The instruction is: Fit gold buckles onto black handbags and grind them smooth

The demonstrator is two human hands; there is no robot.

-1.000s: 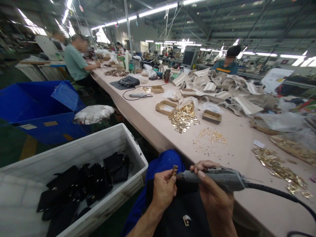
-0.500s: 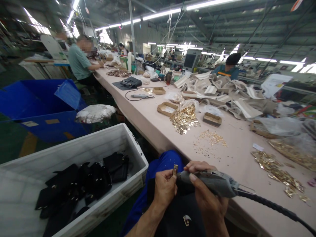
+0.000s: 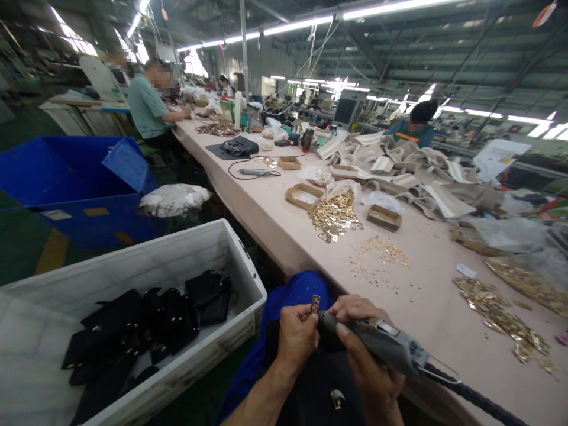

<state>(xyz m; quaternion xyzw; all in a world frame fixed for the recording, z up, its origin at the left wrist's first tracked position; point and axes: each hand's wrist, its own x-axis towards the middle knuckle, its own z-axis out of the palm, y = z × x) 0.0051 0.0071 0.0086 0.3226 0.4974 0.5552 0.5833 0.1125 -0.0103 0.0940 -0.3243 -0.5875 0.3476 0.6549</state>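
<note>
My left hand (image 3: 298,337) pinches a small gold metal plate (image 3: 315,304), which stands up above the thumb. My right hand (image 3: 368,343) is wrapped round a grey electric screwdriver (image 3: 393,343) with a thick black cord. The tool's tip points left and meets the plate near my left thumb; the exact contact is hidden by the fingers. Below both hands a black bag piece (image 3: 310,384) lies over my lap, with a gold fitting (image 3: 336,399) on it.
A white crate (image 3: 222,349) holding black bag pieces stands at left, a blue bin (image 3: 102,219) behind it. On the pink-covered table (image 3: 275,236) lie gold plates (image 3: 335,216), tiny fasteners (image 3: 384,251), cardboard trays and beige pieces (image 3: 399,165). Co-workers sit farther back.
The screwdriver's rear end and cord have dipped slightly, and the gold plate is turned a little more toward me. Both hands keep their holds. The whole view has shifted slightly.
</note>
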